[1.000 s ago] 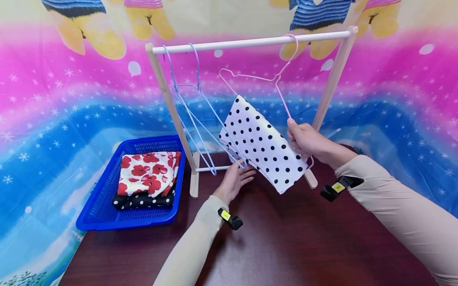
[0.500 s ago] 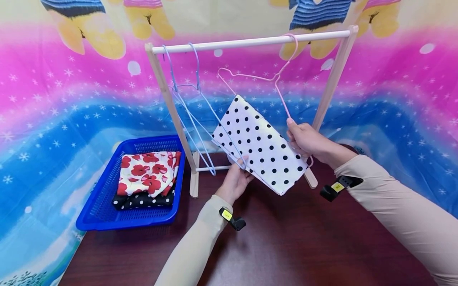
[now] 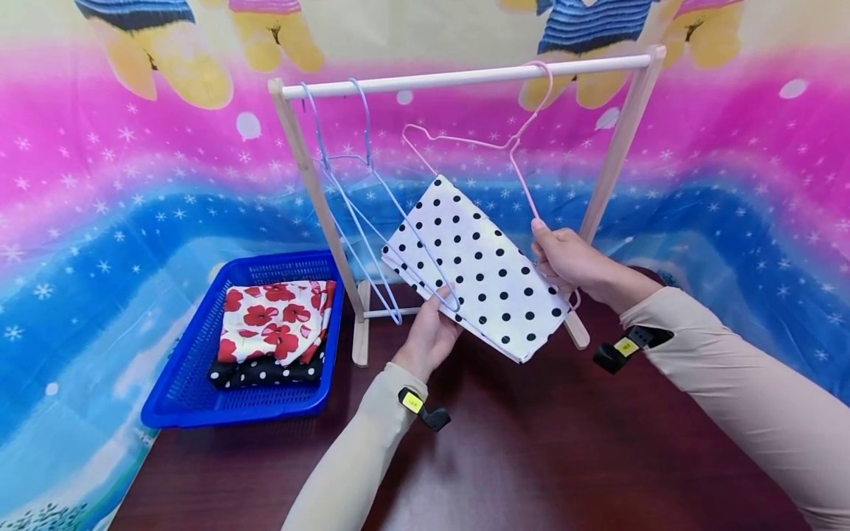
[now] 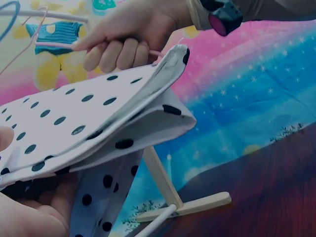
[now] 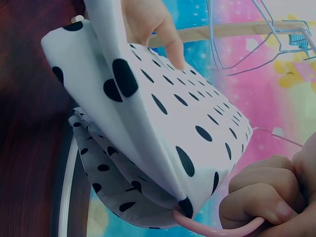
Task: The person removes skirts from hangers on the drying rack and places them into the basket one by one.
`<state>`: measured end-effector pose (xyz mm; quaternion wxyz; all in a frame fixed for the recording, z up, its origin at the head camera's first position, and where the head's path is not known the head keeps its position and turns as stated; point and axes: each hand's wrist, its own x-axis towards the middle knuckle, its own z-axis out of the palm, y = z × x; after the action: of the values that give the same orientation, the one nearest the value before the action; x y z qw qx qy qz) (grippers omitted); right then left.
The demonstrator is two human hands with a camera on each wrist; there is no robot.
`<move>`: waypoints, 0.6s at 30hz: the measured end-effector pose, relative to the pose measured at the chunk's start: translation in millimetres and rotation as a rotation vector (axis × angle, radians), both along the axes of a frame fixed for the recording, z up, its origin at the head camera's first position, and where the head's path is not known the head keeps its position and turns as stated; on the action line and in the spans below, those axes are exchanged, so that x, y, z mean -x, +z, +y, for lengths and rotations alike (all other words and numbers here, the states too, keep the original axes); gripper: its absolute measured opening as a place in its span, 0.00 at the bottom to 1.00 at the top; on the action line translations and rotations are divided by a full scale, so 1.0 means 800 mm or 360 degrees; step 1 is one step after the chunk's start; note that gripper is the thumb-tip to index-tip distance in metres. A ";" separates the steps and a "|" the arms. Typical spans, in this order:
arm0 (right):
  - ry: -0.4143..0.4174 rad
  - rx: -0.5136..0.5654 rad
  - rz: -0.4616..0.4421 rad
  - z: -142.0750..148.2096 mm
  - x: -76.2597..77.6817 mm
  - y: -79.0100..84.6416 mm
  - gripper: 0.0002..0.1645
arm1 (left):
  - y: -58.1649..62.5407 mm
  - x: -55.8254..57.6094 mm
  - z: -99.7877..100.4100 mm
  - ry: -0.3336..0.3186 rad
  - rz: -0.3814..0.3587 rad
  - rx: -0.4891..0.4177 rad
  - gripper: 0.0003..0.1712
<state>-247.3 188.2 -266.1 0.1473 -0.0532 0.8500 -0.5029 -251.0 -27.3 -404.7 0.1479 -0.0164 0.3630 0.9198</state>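
Note:
A white cloth with black dots [image 3: 491,276] is draped in folded layers over a pink hanger [image 3: 524,182], whose hook hangs on the rack's top bar. My right hand [image 3: 567,258] grips the hanger's right side, fingers curled round the pink wire, and holds it tilted. With thumb on top and fingers beneath, my left hand [image 3: 432,335] pinches the cloth's lower left edge. In the left wrist view the layers of the cloth [image 4: 64,118] hang apart at the right end. A blue hanger crosses in front of the cloth near my left thumb.
The wooden rack [image 3: 451,80] stands on a dark table [image 3: 531,457]. Blue hangers [image 3: 367,125] hang at its left end. Left of the rack, a blue basket [image 3: 232,422] holds a red-flowered cloth [image 3: 282,313] on a black white-dotted one [image 3: 265,375]. A printed backdrop hangs behind.
My left hand has gone from relaxed fingers under the cloth to pinching its edge. The cloth's lower left corner has been drawn out leftward. My right hand has stayed on the hanger.

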 end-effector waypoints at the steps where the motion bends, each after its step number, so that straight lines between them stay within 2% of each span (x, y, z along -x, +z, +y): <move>1: -0.0002 -0.0003 -0.0001 -0.001 0.000 0.000 0.38 | 0.002 -0.001 -0.001 0.0007 0.0009 0.0000 0.10; 10: 0.0052 -0.0022 -0.0002 0.001 0.000 0.002 0.38 | 0.010 -0.009 -0.003 0.0076 0.0101 -0.0007 0.11; 18: 0.0007 -0.0027 0.0027 -0.001 0.003 -0.001 0.38 | 0.012 -0.011 -0.006 0.0129 0.0151 0.0055 0.13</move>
<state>-250.0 187.3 -267.1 0.1416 -0.0582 0.8554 -0.4948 -242.2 -32.3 -394.8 0.0929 0.0101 0.3845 0.9184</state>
